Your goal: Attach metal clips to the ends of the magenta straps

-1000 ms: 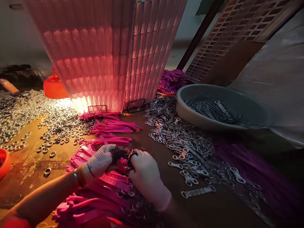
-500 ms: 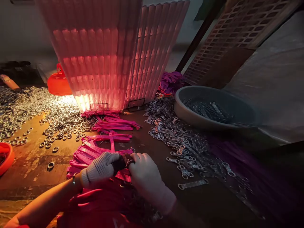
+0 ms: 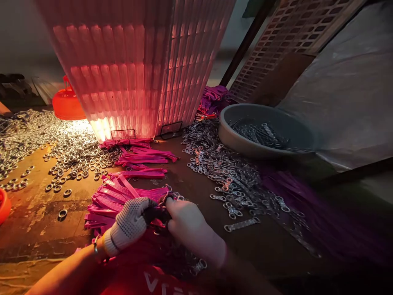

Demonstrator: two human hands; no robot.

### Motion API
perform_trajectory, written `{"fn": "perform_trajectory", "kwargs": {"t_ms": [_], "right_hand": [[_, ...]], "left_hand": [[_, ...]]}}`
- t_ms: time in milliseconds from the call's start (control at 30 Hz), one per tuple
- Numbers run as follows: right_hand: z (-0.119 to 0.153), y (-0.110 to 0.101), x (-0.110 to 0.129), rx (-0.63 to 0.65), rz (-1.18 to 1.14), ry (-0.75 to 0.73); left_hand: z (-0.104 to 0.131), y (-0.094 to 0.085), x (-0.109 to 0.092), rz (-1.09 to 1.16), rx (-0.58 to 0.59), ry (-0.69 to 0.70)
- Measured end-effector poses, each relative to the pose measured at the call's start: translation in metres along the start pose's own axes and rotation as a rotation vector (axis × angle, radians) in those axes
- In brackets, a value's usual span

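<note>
My left hand (image 3: 130,223), in a pale dotted glove with dark fingertips, is closed in a pinch. Pressed close to its fingertips, my right hand (image 3: 192,227) is also closed, in what looks like a plain pale glove. A small dark piece, perhaps a ring or link, shows between the two; its kind is hidden by the fingers and the dim light. Just beyond the left hand lies a fanned heap of pink straps (image 3: 109,200). Several metal links (image 3: 199,266) are below the right wrist, over dark red cloth (image 3: 129,282).
Loose metal rings (image 3: 82,162) cover the table's left side under a red lamp (image 3: 69,105). Metal links (image 3: 236,180) spread on the right beside a grey basin (image 3: 225,133) holding more. Ribbed translucent panels (image 3: 129,82) stand behind. Purple straps (image 3: 301,209) lie far right.
My view has shifted slightly, so the table things sit a little further left and higher. Both hands stay together in front of me, with the right fingers turned a little.
</note>
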State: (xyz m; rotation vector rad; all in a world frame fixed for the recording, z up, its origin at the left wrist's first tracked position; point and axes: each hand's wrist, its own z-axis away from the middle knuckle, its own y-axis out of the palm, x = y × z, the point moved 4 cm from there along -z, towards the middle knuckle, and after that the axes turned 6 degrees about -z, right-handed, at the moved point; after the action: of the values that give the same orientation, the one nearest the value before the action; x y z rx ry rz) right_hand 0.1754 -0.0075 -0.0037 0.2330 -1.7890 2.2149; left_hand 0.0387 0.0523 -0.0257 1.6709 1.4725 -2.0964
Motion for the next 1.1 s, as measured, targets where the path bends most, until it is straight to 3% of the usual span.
{"fn": "perform_trajectory", "kwargs": {"t_ms": [200,300,367,467,567,667,700,767,800,867,1000,1100], "right_hand": [[0.003,0.014,0.004,0.024,0.125,-0.162],[0.004,0.016,0.006,0.032,0.146,-0.204],[0.005,0.015,0.008,0.025,0.149,-0.232],[0.009,0.013,0.007,0.003,0.12,-0.246],[0.014,0.008,-0.012,-0.046,0.027,-0.204],[0.015,0.002,-0.061,-0.168,-0.099,-0.143],[0.014,0.001,-0.084,-0.216,-0.115,-0.081],[0.011,0.005,-0.134,-0.245,-0.026,0.177],[0.009,0.009,-0.157,-0.206,0.061,0.292],[0.004,0.018,-0.187,-0.174,0.123,0.353],[-0.004,0.037,-0.212,-0.103,0.172,0.36],[-0.005,0.047,-0.219,-0.094,0.174,0.339]], "left_hand": [[0.005,0.013,0.008,-0.182,0.048,0.07],[0.001,0.007,0.002,-0.236,0.107,0.116],[-0.002,-0.004,-0.002,-0.25,0.178,0.159],[-0.005,-0.038,0.005,-0.286,0.237,0.121],[-0.007,-0.079,0.028,-0.267,0.101,-0.046],[-0.007,-0.093,0.046,-0.012,-0.062,-0.226],[-0.006,-0.09,0.05,0.118,-0.103,-0.309],[-0.004,-0.072,0.054,0.448,-0.147,-0.498],[-0.004,-0.06,0.053,0.631,-0.139,-0.587],[-0.007,-0.036,0.047,0.966,-0.028,-0.675],[-0.013,-0.015,0.033,1.261,0.285,-0.626],[-0.008,-0.016,0.027,1.285,0.289,-0.571]]}}
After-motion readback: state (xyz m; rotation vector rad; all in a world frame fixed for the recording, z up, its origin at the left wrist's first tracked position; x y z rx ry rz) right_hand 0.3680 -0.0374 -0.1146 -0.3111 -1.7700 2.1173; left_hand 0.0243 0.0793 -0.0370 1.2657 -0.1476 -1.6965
